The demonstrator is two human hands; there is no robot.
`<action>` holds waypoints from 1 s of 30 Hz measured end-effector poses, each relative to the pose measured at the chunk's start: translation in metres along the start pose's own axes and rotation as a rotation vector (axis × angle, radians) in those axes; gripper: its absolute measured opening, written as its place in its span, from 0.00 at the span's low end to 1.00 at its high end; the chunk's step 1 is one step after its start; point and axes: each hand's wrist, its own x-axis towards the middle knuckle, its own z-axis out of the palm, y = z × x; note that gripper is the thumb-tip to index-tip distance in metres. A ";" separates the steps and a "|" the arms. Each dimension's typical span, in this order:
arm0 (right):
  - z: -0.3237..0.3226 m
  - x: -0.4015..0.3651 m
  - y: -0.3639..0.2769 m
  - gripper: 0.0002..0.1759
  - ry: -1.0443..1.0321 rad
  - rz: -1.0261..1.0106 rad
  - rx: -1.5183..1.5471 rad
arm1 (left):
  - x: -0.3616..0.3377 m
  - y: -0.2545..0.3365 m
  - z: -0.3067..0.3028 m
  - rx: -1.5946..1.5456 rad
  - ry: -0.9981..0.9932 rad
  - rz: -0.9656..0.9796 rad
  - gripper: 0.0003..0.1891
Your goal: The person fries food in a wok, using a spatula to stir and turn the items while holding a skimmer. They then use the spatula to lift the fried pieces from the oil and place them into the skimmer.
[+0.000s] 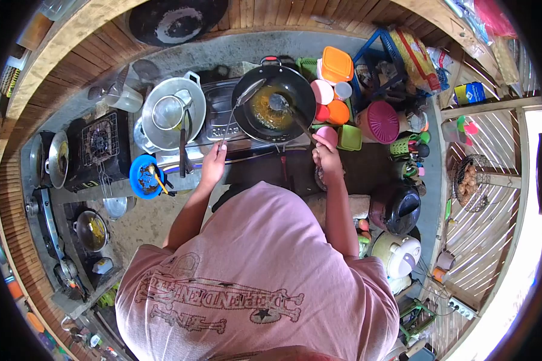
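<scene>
A black wok (304,90) sits on the stove (223,117), with oil (265,117) and small yellowish bits in its bottom. My left hand (214,163) is closed on the thin metal handle of a skimmer (250,92), whose long head is over the left side of the wok. In my right hand (327,157) is the dark handle of a spatula (278,102); its blade reaches into the wok near the oil. Left of the wok stands a large metal pot (196,96) with a strainer (170,113) and dark-handled utensils on it.
A blue bowl (134,176) with dark paste and a spoon stands left of my left hand. Further left is a second burner (99,139). Orange-lidded containers (337,64) and a pink-lidded tub (382,121) crowd the right. A rice cooker (403,256) is at lower right.
</scene>
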 end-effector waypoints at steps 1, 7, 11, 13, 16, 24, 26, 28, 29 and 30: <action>0.000 0.001 -0.001 0.19 0.010 -0.070 0.002 | 0.001 -0.003 0.001 -0.001 0.002 -0.002 0.22; 0.013 0.009 -0.030 0.18 0.008 -0.458 -0.273 | 0.001 0.017 -0.007 0.014 -0.056 -0.080 0.25; 0.013 0.027 -0.051 0.19 0.009 -0.324 -0.355 | 0.002 0.017 -0.008 0.000 -0.061 -0.094 0.25; 0.024 0.025 -0.072 0.20 0.076 -0.418 -0.444 | 0.003 0.008 -0.005 -0.005 -0.055 -0.082 0.25; 0.026 0.038 -0.087 0.19 0.302 -0.534 -0.509 | 0.003 0.004 -0.004 -0.027 0.014 0.022 0.22; 0.005 0.077 -0.097 0.22 0.531 -0.680 -0.940 | -0.008 0.025 -0.013 0.000 -0.048 -0.090 0.25; 0.003 0.087 -0.083 0.28 0.581 -0.540 -0.848 | -0.010 0.017 -0.011 0.015 -0.007 -0.060 0.25; -0.001 0.095 -0.066 0.28 0.544 -0.494 -0.659 | -0.010 0.015 -0.012 0.010 -0.022 -0.073 0.25; -0.004 0.097 -0.056 0.27 0.495 -0.452 -0.480 | -0.011 0.013 -0.012 -0.002 -0.029 -0.096 0.25; -0.004 0.097 -0.047 0.27 0.505 -0.449 -0.472 | -0.010 0.004 -0.009 -0.012 -0.011 -0.096 0.24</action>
